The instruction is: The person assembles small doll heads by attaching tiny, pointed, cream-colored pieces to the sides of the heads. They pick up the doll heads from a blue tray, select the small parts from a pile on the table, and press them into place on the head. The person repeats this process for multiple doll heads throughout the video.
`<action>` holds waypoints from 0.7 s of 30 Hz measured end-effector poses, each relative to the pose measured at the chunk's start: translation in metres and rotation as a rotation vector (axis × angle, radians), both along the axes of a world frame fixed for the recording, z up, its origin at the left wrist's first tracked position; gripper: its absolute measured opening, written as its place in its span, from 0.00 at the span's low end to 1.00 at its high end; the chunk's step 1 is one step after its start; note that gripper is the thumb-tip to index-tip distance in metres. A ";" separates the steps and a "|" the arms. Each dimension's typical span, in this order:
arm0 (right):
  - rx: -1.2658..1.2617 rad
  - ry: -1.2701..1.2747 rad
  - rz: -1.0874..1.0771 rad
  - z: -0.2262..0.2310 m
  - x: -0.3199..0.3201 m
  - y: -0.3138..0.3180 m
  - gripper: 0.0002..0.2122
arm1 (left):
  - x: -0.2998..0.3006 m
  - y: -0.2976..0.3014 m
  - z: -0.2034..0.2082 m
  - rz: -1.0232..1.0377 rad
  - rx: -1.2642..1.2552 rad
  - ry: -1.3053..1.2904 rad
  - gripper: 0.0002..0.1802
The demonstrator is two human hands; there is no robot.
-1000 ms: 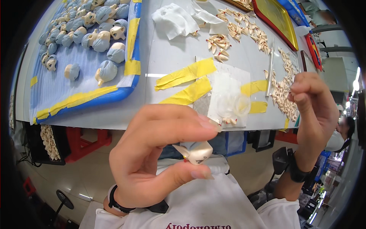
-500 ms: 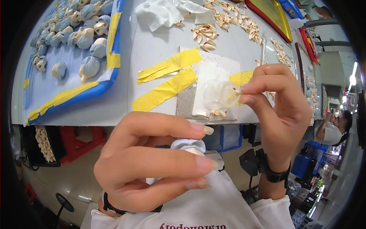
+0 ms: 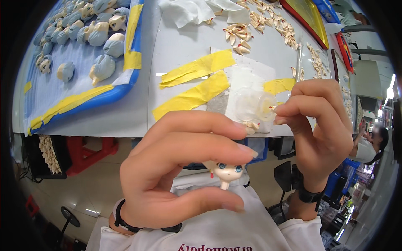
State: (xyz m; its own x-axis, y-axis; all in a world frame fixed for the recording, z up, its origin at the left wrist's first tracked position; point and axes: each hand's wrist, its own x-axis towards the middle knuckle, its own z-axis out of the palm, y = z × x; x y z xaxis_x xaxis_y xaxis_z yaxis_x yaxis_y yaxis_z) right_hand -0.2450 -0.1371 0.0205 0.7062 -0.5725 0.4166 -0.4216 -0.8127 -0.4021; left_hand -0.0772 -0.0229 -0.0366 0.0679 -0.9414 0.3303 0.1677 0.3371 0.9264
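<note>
Above my lap, my left hand [image 3: 180, 167] is closed round a small doll head [image 3: 228, 175] with painted blue eyes and a short neck peg. A red drop hangs from the pointed ear at its left side; my fingers cover its top. At the right, my right hand [image 3: 324, 115] pinches a tiny cream ear piece with a red tip [image 3: 271, 108] between thumb and index finger. Just beyond these fingertips, a clear round dish [image 3: 251, 105] sits on a white board [image 3: 247, 77]. A few red-tipped ear pieces [image 3: 251, 126] lie at the board's near edge.
A blue tray [image 3: 90, 103] edged with yellow tape holds many blue-haired doll heads [image 3: 102, 69] at the left. Yellow tape strips [image 3: 190, 96] cross the table. More ear pieces [image 3: 238, 37] and white cloth [image 3: 188, 12] lie behind; a yellow-lined red tray [image 3: 307, 19] stands far right.
My left hand has moved right, and the doll head has turned so its painted face now shows. My right hand, still pinching the ear piece, has shifted slightly right in the picture.
</note>
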 end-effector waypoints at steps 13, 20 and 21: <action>0.061 0.116 0.040 0.012 0.002 -0.005 0.07 | -0.011 0.005 0.010 0.076 0.249 0.311 0.24; 0.294 -0.186 -0.046 0.011 -0.004 0.008 0.06 | -0.019 0.004 0.010 0.149 0.228 0.362 0.26; 0.368 -0.274 -0.059 0.010 -0.004 0.016 0.06 | -0.020 0.003 0.009 0.150 0.209 0.366 0.26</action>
State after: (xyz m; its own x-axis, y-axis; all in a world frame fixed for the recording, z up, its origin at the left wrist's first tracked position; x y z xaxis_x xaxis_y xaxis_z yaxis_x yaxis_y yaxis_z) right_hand -0.2489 -0.1207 0.0306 0.5600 -0.7535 0.3445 -0.3011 -0.5724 -0.7627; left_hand -0.0970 -0.0198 -0.0276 0.2861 -0.9561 0.0631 0.4610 0.1951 0.8657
